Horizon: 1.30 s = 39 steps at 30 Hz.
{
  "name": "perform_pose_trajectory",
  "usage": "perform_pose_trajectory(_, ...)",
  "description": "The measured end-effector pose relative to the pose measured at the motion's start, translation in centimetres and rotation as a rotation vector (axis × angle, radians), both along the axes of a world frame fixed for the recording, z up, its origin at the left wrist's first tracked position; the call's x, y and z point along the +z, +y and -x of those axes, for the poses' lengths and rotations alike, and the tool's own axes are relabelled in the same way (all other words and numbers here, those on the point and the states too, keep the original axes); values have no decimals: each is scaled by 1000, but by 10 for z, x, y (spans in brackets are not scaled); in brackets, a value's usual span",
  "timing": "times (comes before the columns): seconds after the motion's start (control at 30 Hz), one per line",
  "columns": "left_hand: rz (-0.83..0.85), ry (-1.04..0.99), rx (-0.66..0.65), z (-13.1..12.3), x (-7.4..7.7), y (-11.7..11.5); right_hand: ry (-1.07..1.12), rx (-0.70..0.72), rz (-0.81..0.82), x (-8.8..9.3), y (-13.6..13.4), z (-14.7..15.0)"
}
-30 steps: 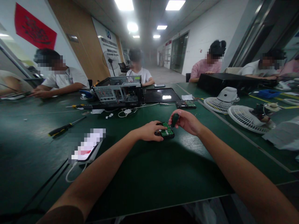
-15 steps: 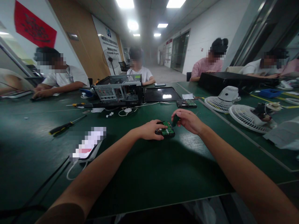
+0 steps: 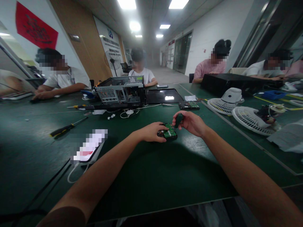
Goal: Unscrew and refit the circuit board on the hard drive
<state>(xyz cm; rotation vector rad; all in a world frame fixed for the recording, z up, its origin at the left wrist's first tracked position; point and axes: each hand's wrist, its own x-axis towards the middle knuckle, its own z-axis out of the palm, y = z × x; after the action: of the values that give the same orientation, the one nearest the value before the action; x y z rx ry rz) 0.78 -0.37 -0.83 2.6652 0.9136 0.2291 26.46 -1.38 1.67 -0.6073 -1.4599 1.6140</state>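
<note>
A small hard drive [image 3: 169, 133] with a green circuit board facing up lies on the green table mat [image 3: 146, 176]. My left hand [image 3: 151, 131] is closed around its left side and holds it down. My right hand [image 3: 190, 122] grips the dark green handle of a screwdriver [image 3: 178, 119], held upright over the drive's far right corner. The tool's tip is hidden behind the handle and my fingers.
A phone [image 3: 88, 148] with a white cable lies at the left, a black-and-yellow screwdriver [image 3: 67, 127] beyond it. An open computer case [image 3: 121, 92], a second drive [image 3: 188, 105] and two white fan parts [image 3: 251, 118] sit farther back. Several people sit around the tables.
My right hand has shifted slightly on the screwdriver handle, which stays over the drive. My left hand and the drive have kept their place.
</note>
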Motion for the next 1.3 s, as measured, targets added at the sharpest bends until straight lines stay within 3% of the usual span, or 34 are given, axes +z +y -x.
perform_pose_trajectory(0.4,-9,18,-3,0,-3,1,-106,-102,-107,0,-3,-2)
perform_pose_trajectory(0.6,8,11,-5,0,0,0,-78,-21,-83,1,-4,0)
perform_pose_trajectory(1.3,15,11,-3,0,-1,0,-23,-36,4,-1,2,-3)
